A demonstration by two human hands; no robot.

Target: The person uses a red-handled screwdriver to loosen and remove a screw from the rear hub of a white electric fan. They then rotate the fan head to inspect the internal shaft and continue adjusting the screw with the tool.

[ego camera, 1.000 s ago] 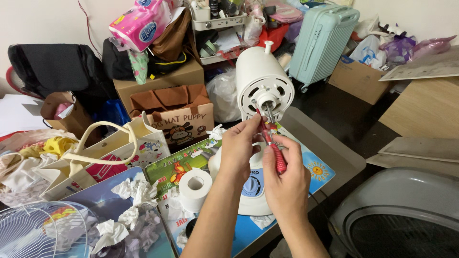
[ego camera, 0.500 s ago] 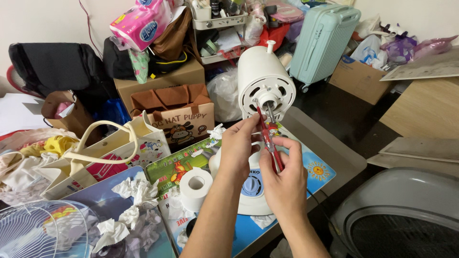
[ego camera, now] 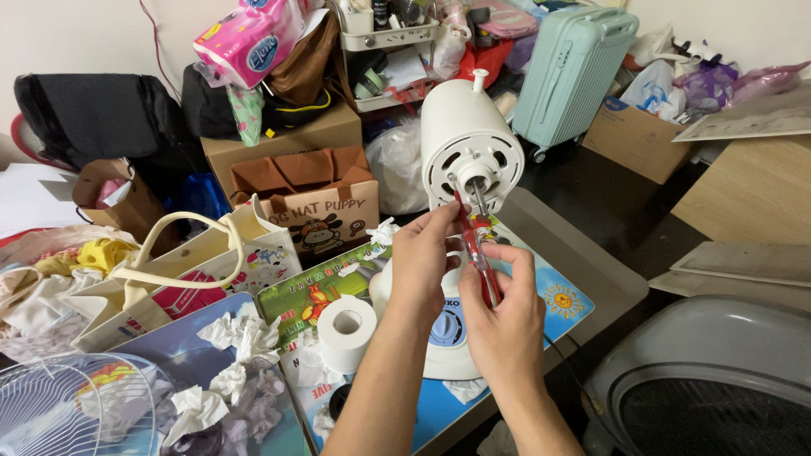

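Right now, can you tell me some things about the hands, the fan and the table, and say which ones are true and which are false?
1. Both hands hold a red screwdriver. True: the left hand and the right hand grip it together.
2. The screwdriver tip points at the white fan motor. True.
3. The fan's wire grille is mounted on the motor. False: a wire grille lies off to the left.
4. The toilet paper roll lies right of the hands. False: it lies left of them.

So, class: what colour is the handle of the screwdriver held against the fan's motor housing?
Red, translucent-looking; the screwdriver handle shows best in the head view, gripped by both the left hand and right hand.
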